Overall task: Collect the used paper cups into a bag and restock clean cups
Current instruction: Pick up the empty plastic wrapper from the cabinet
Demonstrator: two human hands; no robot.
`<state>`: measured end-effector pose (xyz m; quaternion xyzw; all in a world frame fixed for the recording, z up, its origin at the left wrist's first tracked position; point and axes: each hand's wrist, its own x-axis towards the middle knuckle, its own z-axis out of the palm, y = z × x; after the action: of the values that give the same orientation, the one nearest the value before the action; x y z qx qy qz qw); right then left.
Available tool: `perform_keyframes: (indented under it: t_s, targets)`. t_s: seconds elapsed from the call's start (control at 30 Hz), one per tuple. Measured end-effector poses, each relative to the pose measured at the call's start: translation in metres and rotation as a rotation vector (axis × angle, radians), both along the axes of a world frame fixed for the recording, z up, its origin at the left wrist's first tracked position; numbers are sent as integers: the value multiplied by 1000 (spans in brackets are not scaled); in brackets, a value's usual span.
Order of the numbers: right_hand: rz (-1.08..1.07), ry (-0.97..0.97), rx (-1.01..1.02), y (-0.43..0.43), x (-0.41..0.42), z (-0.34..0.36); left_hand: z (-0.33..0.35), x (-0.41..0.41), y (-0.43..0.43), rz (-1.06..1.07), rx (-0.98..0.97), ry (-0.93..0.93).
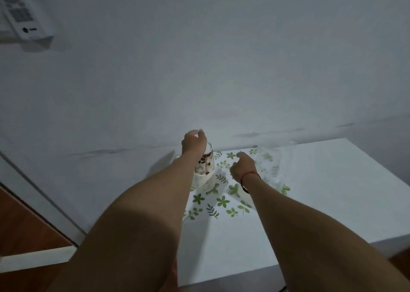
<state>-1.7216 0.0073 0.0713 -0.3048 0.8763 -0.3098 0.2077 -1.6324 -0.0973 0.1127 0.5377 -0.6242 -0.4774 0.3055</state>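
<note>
left hand (194,144) atop cup stack (205,172) | right hand (243,166) fisted (clear bag (271,169))

The table (310,203) is bare at lower right; the cup stack (205,169) and plastic wrap (270,167) crowd the wall (199,69) at centre.

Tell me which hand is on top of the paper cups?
The left hand. It rests on the stack of coffee-bean-patterned paper cups. The right hand, with the red wrist string, pinches clear plastic wrap beside it.

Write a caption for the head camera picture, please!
Left hand tops a paper cup stack; right hand grips a clear plastic bag.
</note>
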Motion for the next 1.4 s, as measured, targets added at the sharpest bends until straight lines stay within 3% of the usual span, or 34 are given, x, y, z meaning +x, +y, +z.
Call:
perform_keyframes:
  t_s: [0.13, 0.3, 0.5, 0.7, 0.83, 0.9, 1.0, 1.17, 1.3, 1.4]
  targets:
    - [-238, 37, 58, 24, -16, -12, 11, -21, 19, 24, -268, 14]
    - [-293, -38, 266, 53, -24, -47, -1, -61, 52, -179, -458, -49]
    - [-14, -99, 382, 97, -50, -58, -53, -93, 76, -402, -298, -244]
    - [252, 50, 442, 149, -72, -63, -95, -110, 89, -735, -104, -577]
    - [67, 252, 407, 163, -82, -67, -118, -107, 108, -809, 51, -877]
    - [-114, 180, 395, 168, -87, -71, -123, -104, 121, -694, 24, -935]
    - [-313, -75, 304, 174, -89, -72, -130, -99, 126, -496, -47, -961]
    - [-656, -158, 267, 170, -81, -72, -128, -88, 125, -491, 12, -989]
    - [-618, -294, 186, 163, -76, -69, -126, -90, 128, -488, 187, -699]
    - [-541, -336, 36, 159, -70, -59, -112, -92, 138, -546, 241, -605]
